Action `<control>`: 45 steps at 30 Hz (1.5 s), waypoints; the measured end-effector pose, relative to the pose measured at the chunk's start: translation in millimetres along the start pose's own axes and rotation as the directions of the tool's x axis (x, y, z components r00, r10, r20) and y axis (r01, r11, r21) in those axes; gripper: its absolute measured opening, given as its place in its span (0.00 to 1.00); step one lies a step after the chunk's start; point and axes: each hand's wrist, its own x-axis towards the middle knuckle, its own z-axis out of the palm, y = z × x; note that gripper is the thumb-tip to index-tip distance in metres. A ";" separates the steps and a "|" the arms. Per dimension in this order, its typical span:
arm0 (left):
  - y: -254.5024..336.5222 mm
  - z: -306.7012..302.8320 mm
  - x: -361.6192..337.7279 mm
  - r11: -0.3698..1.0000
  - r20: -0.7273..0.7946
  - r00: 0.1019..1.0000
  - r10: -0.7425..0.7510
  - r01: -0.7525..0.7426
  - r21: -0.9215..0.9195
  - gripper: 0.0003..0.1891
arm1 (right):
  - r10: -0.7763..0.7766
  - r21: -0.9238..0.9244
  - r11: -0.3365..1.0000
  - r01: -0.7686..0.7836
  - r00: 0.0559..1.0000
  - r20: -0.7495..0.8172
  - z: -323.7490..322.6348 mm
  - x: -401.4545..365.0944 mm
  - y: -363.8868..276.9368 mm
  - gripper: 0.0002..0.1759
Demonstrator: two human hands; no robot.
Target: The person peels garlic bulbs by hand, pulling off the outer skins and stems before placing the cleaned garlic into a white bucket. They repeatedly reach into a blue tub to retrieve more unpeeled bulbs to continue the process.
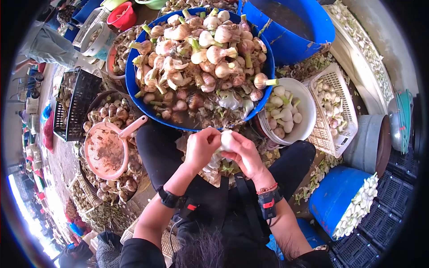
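My right hand (243, 154) is closed around a pale, peeled-looking garlic bulb (227, 141) over my lap. Curled up against the bulb's left side is my left hand (202, 146); what its fingers pinch is hidden. Just ahead of both hands stands a blue tub (130, 73) heaped with garlic bulbs (206, 56), many with brown skins and cut stems, some lying in murky water. A white bucket (308, 105) of cleaned bulbs (282, 114) is to the right of the tub. Loose peelings (214, 166) lie below my hands.
A pink strainer (107, 149) rests on a basket of garlic at left, near a black crate (73, 107). On the right are a cream basket (346, 134), a metal bucket (364, 138) and a blue barrel (328, 196) of white bulbs. A person (51, 44) stands at upper left.
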 end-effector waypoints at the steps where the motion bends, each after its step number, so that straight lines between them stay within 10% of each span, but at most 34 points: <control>1: -11.5 1.6 3.7 0.983 0.047 0.996 -0.073 0.079 -0.163 0.05 | 0.006 -0.121 0.993 0.003 0.997 0.074 -0.8 -1.8 -0.8 0.31; 5: -10.2 3.5 -3.2 0.971 0.010 0.993 -0.114 0.113 -0.210 0.06 | 0.013 0.089 0.996 -0.019 0.997 0.077 2.4 -1.4 4.7 0.33; 8: -11.2 4.3 -4.6 0.996 -0.101 0.993 -0.054 0.047 -0.071 0.06 | -0.014 -0.174 0.985 0.006 0.999 -0.046 0.5 4.5 13.0 0.33; 11: -27.8 12.3 6.5 0.880 -0.062 0.974 -0.216 0.167 -0.444 0.06 | -0.288 -0.150 0.947 0.284 0.958 -0.004 10.5 7.5 12.4 0.31; 14: -18.2 22.9 1.1 0.821 -0.054 0.987 -0.154 0.097 -0.563 0.06 | -0.094 -0.272 0.961 0.051 0.985 -0.147 -6.0 15.5 28.9 0.33; 18: -33.9 17.8 22.2 0.524 -0.080 0.858 -0.507 0.233 -0.819 0.05 | -0.075 -0.096 0.992 0.078 0.997 0.037 -4.7 6.6 16.7 0.30; 20: -62.7 1.0 36.4 0.969 -0.150 0.960 -0.236 0.221 -0.108 0.05 | -0.031 -0.143 0.989 0.041 0.997 0.077 -17.6 1.0 7.1 0.29; 22: -49.1 -8.7 30.6 0.773 0.121 0.991 0.049 -0.114 0.624 0.12 | 0.280 -0.158 0.957 -0.242 0.910 0.305 -35.3 -4.1 -3.1 0.33; 24: -32.5 -0.2 32.6 0.845 0.133 0.918 0.373 -0.396 0.360 0.17 | 0.312 -0.190 0.946 -0.262 0.897 0.314 -38.5 -1.3 -7.1 0.33; 26: -16.0 12.5 37.1 0.959 0.503 0.837 0.214 -0.082 -0.271 0.15 | 0.241 -0.086 0.970 -0.226 0.930 0.278 -40.8 7.5 -10.6 0.32; 28: -26.6 12.0 61.7 0.935 0.567 0.819 0.086 -0.262 0.237 0.10 | 0.098 -0.092 0.992 -0.086 0.986 0.134 -38.9 5.3 -46.5 0.33; 30: -59.1 5.6 92.3 0.806 0.148 0.982 0.119 -0.182 0.563 0.11 | -0.157 0.285 0.948 0.144 0.987 0.023 -76.1 2.3 -77.5 0.31; 31: -80.3 -5.3 107.3 0.758 -0.014 0.982 0.188 -0.136 0.638 0.13 | -0.380 0.774 0.599 0.203 0.923 0.052 -98.0 0.0 -92.8 0.34; 33: -125.2 -26.0 132.1 0.627 -0.097 0.986 -0.133 0.159 0.762 0.27 | -0.529 0.926 0.197 0.321 0.830 -0.175 -123.3 -29.8 -134.1 0.46; 36: -154.2 -39.5 149.7 0.652 0.036 0.963 -0.267 0.153 0.742 0.32 | -0.508 0.742 0.432 0.513 0.818 -0.270 -163.8 -31.0 -130.8 0.39; 40: -129.5 -40.7 129.0 0.819 0.038 0.998 -0.053 0.022 0.574 0.28 | -0.196 0.292 0.914 0.282 0.936 -0.292 -87.5 8.2 -75.1 0.19; 45: -53.1 -15.5 43.1 0.993 0.025 0.996 0.082 -0.080 -0.090 0.22 | 0.041 0.088 0.996 -0.034 0.996 -0.078 0.6 48.1 6.4 0.34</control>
